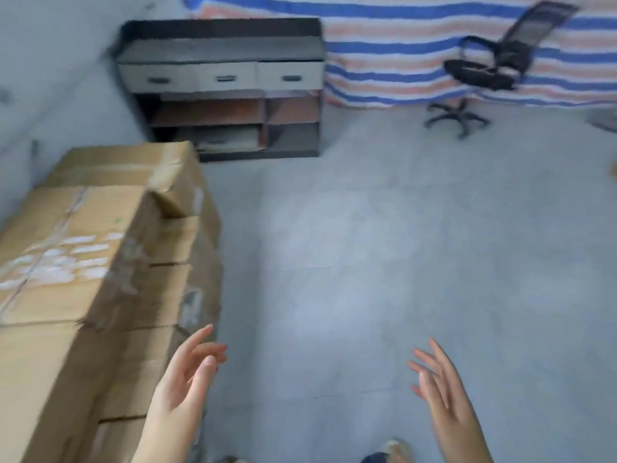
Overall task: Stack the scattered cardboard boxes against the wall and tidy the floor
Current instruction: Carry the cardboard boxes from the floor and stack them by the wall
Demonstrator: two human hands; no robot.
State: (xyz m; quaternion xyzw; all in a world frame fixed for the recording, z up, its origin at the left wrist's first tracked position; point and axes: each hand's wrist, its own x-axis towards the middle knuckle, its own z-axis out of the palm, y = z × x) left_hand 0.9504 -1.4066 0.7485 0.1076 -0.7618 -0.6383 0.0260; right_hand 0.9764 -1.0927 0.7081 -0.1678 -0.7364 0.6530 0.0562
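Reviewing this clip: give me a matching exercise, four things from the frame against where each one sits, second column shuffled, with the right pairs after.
Things:
1. cardboard boxes
2. office chair
3. drawer cabinet
4. right hand

Places:
A. far right, in front of the striped tarp
B. low in the frame, open above the bare floor
C. stacked along the left wall
D. far end, in the left corner

Pairs: 1-C, 2-A, 3-D, 4-B

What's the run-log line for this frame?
left hand: open, empty | right hand: open, empty | brown cardboard boxes: stacked at left | grey floor
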